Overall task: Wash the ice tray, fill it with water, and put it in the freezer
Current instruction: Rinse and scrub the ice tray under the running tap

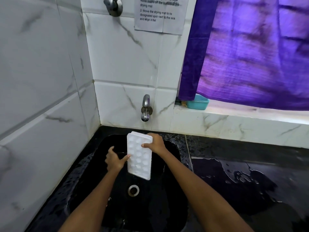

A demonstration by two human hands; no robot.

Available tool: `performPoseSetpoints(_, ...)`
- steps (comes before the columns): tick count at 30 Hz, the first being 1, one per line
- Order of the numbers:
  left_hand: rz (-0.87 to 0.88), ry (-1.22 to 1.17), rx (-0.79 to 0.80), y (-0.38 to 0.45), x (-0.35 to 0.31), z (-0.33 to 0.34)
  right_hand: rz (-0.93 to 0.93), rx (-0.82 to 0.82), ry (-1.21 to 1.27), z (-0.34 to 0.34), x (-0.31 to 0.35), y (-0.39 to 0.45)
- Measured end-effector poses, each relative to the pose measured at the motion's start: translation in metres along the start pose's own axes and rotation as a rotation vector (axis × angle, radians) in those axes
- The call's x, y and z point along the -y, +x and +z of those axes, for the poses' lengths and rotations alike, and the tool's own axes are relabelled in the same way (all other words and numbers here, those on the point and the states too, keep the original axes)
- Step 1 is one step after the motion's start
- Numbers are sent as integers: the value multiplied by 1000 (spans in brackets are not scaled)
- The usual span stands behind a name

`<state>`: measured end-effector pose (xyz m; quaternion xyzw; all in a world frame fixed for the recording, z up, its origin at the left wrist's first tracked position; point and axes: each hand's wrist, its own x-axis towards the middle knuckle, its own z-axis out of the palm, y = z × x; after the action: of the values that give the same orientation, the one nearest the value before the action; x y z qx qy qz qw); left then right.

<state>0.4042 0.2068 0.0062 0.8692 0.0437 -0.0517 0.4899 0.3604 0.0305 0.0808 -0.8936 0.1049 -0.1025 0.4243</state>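
- The white ice tray [139, 155] is held in the air over the black sink [168, 195], below the wall tap [146, 108]. It stands nearly on end, far end up toward the tap, near end down over the basin, with the rounded backs of its cups facing the camera.
- The right hand [154, 143] grips the tray's upper right edge: the thumb lies across the face we see, and the other fingers wrap behind the tray, out of sight.
- The left hand [114, 160] is at the tray's left edge, about halfway down. Its thumb tip touches that edge; the other fingers are loosely curled and spread apart to the left, holding nothing that can be seen.
- The drain [133, 190] sits in the sink bottom, below the tray's lower end.
- The dark counter [250, 173] to the right of the sink is wet, with puddles and drops.
- Marble-look tiles [41, 81] cover the walls.
- A printed paper sheet [160, 15] is stuck on the wall above the tap.
- A purple curtain [250, 47] hangs at the right over a ledge, with a teal tub [198, 102] on the ledge just under its hem.
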Motion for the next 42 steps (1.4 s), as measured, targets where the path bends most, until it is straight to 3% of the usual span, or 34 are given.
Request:
performPoseSetpoints(3,-357,-212,98,0,24,-3,229,-68,566,-4,-10,-6)
performPoseSetpoints(6,-438,-571,303,-1,26,-5,338,-23,750,-5,-35,-14)
performPoseSetpoints(8,-371,-565,260,1,26,-9,363,-1,557,-7,-51,-21)
performPoseSetpoints(10,-260,-395,165,3,28,-12,325,30,168,-10,-65,-25)
performPoseSetpoints(12,-110,-176,77,5,28,-16,265,14,-61,-11,-70,-27)
performPoseSetpoints(17,128,64,-191,7,-1,-27,27,-19,-279,-26,-45,-10)
performPoseSetpoints(21,280,15,-342,0,-13,-21,-56,-280,-171,-29,-45,-6)
performPoseSetpoints(23,296,56,-284,-2,0,-16,8,-281,-143,-19,-62,-19)
performPoseSetpoints(26,177,380,14,-5,32,-13,256,121,-382,-4,-94,-39)
performPoseSetpoints(27,154,471,55,-7,39,-15,297,187,-425,-2,-98,-43)
performPoseSetpoints(29,184,446,-27,-7,36,-17,257,125,-375,-3,-92,-39)
performPoseSetpoints(32,280,221,-252,3,8,-19,92,-86,-300,-11,-68,-22)
performPoseSetpoints(35,260,113,-318,6,-9,-16,21,-275,-128,-16,-60,-15)
performPoseSetpoints(37,201,214,-219,0,6,-11,98,-163,-200,-13,-74,-22)
performPoseSetpoints(40,241,600,72,-19,51,-9,346,239,-515,-5,-105,-45)
performPoseSetpoints(42,337,554,134,-26,68,-9,340,200,-516,-8,-114,-52)
